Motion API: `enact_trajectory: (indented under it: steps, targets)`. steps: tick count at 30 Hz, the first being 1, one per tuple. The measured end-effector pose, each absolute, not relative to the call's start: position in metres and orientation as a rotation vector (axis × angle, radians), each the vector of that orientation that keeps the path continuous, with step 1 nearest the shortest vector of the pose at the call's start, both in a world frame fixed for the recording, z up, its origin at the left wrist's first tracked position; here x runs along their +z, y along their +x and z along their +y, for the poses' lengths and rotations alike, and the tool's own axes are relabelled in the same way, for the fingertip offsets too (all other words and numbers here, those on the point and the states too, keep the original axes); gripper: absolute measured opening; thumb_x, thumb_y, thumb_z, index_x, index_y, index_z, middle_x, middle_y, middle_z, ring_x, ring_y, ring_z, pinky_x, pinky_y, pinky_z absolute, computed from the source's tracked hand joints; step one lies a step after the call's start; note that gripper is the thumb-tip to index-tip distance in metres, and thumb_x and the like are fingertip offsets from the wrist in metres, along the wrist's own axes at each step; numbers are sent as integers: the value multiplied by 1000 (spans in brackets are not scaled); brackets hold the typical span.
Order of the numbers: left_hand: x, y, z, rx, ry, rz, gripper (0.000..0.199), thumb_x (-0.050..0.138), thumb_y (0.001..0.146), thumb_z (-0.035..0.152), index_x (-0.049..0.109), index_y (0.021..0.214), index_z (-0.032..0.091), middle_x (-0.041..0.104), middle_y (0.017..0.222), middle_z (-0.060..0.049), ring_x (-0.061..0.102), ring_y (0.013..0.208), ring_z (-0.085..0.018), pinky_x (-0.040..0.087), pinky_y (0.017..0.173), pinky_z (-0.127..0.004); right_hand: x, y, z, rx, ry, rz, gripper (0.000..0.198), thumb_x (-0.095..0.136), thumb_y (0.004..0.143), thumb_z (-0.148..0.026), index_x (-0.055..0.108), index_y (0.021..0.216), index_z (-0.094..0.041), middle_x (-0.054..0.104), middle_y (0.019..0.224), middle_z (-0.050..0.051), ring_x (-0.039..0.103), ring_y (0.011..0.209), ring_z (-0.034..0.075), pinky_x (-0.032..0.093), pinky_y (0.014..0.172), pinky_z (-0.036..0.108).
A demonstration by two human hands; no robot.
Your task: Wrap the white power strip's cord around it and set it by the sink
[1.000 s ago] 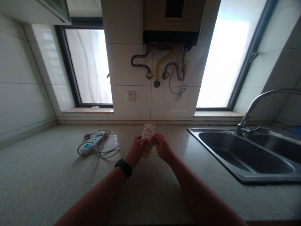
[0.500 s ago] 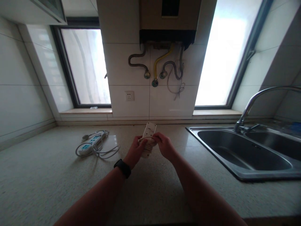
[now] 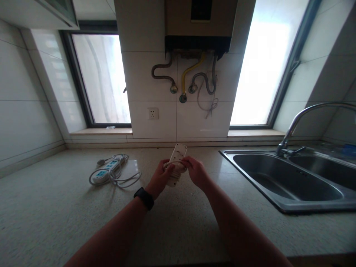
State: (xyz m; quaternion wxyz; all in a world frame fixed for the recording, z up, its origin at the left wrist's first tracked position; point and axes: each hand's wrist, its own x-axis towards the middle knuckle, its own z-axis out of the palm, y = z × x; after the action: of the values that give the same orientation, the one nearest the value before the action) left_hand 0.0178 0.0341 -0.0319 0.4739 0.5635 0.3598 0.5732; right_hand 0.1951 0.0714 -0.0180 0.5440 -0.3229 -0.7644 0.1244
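Note:
Between my hands, above the counter, is a white power strip (image 3: pixel 179 151), tilted, with its white cord (image 3: pixel 175 174) wound in several turns around its middle. My left hand (image 3: pixel 160 178) grips the strip and the wound cord from the left, thumb on top; a black watch is on that wrist. My right hand (image 3: pixel 196 171) is closed at the right side, its thumb and fingertips pinching the cord beside the strip. Some fingers are hidden behind the strip. A second power strip (image 3: pixel 107 171), white with blue-green sockets and a loose grey cord, lies on the counter to the left.
The speckled counter (image 3: pixel 83 222) runs up to a tiled wall with a socket (image 3: pixel 153 113). At right stands a steel double sink (image 3: pixel 261 193) with a curved faucet (image 3: pixel 299 115). A water heater (image 3: pixel 200 27) with hoses hangs above, between two windows.
The held power strip's top has shifted slightly to the right, and my right hand has moved slightly right with the cord. My left hand keeps its hold.

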Motion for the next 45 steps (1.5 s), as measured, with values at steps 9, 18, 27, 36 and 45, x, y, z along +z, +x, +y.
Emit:
enact_trajectory:
  steps: [9,18,27,36,45]
  targets:
    - [-32,15,32,1476,1406,894,66,63,85,59,42,131,17,62,115,-14,65,84,-18,55,67,-28,-22,187,69,94,-638,-1872,21,42,102,-24,58,91,-15,57,94,9,55,84,15,44,77,26]
    - [-33,14,35,1458,1390,852,66,63,85,58,44,132,16,63,114,-14,65,88,-19,55,69,-28,-17,189,63,121,-601,-1847,22,45,101,-22,58,84,-15,54,88,7,52,81,15,42,74,26]
    - [-23,14,26,1576,1302,884,72,61,84,62,36,135,17,61,114,-14,65,86,-19,55,66,-28,-49,178,78,632,-626,-1683,25,52,97,-39,58,106,-16,63,96,8,62,86,17,50,79,32]
    - [-23,9,27,1526,1368,819,66,59,87,61,40,130,16,62,114,-15,66,85,-20,56,68,-31,-30,164,64,771,-588,-1473,32,63,87,-44,65,101,-15,67,93,8,60,85,18,49,80,32]
    - [-28,16,29,1512,1395,838,66,60,86,60,39,130,16,61,115,-14,65,87,-18,56,68,-30,-30,163,65,661,-714,-1377,35,55,88,-45,64,77,-13,62,74,5,52,71,15,42,67,28]
